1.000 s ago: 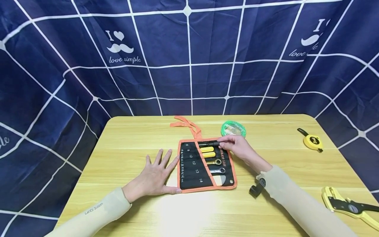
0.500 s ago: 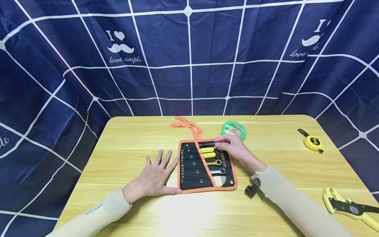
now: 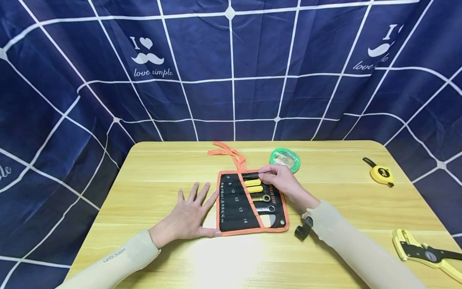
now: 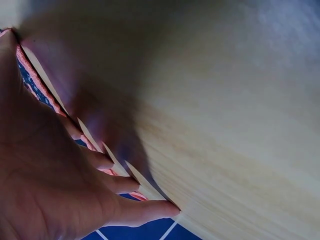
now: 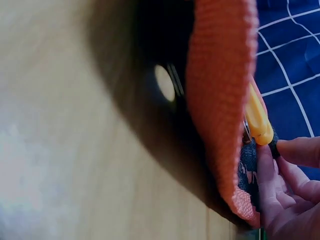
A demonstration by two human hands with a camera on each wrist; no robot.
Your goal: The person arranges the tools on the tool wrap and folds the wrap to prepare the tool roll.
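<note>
A black tool roll (image 3: 231,204) with orange edging lies unfolded on the table. My right hand (image 3: 283,180) pinches the end of a slim black tool with a ribbed handle (image 3: 250,176), which lies in the roll's farthest pocket; its exact kind is unclear. Nearer me in the pockets are two yellow handles (image 3: 254,188), ring-ended wrenches (image 3: 266,208) and a pale, round-ended piece (image 3: 268,220). With fingers spread, my left hand (image 3: 189,216) rests on the table, its thumb and fingertips at the roll's left edge. In the right wrist view, a yellow handle (image 5: 258,120) shows beside the pinching fingers.
A green coil of wire (image 3: 285,158) in clear wrap lies just behind the right hand. Far right are a yellow tape measure (image 3: 381,173) and a yellow-black wire stripper (image 3: 426,253). Orange ties (image 3: 231,153) extend behind the roll. A blue curtain (image 3: 202,100) surrounds the table.
My right hand has moved left with the black tool, sliding it deeper into its pocket. The left hand and the roll have stayed put.
</note>
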